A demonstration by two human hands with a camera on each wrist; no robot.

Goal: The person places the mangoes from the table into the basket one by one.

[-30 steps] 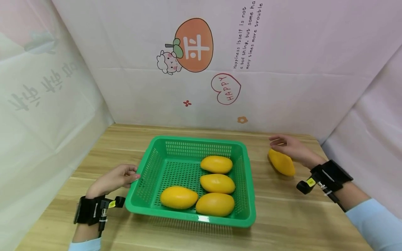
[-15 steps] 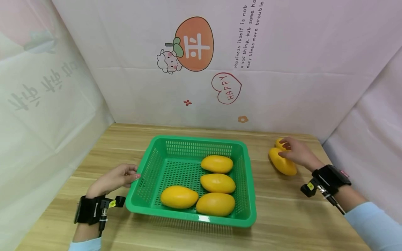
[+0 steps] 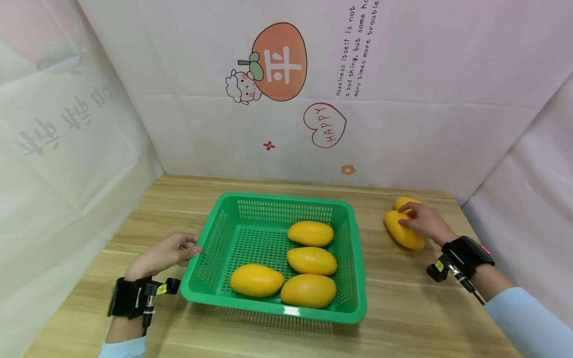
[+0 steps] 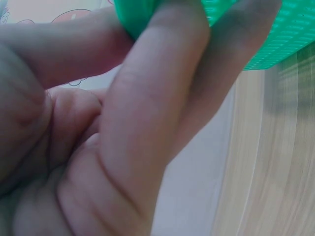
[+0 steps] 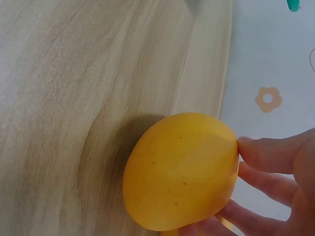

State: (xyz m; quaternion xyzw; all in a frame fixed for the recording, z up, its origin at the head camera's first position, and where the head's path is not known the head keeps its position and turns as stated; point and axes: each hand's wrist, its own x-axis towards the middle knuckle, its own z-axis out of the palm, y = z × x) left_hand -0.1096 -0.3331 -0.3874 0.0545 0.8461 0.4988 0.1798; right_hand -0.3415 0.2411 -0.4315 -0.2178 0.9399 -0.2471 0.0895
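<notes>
A green plastic basket (image 3: 277,313) stands on the wooden table, with several yellow mangoes in it, one of them the front-left mango (image 3: 256,280). My left hand (image 3: 167,256) grips the basket's left rim between thumb and fingers; the left wrist view has the fingers at the green rim (image 4: 133,19). At the right, my right hand (image 3: 425,221) has its thumb and fingers round the upper part of a mango (image 3: 403,233) on the table. Close up, the thumb presses this speckled mango (image 5: 182,172) while the fingers pass behind it. A second mango (image 3: 403,201) lies just behind, partly hidden by the hand.
A white printed cloth (image 3: 201,139) hangs along the table's back edge, and more cloth closes off both sides. Bare wooden tabletop (image 3: 380,278) lies between the basket and my right forearm.
My right hand has come down and back from above the mango, and its thumb and fingers now close round it. The mango behind has come into sight. Left hand and basket stay put.
</notes>
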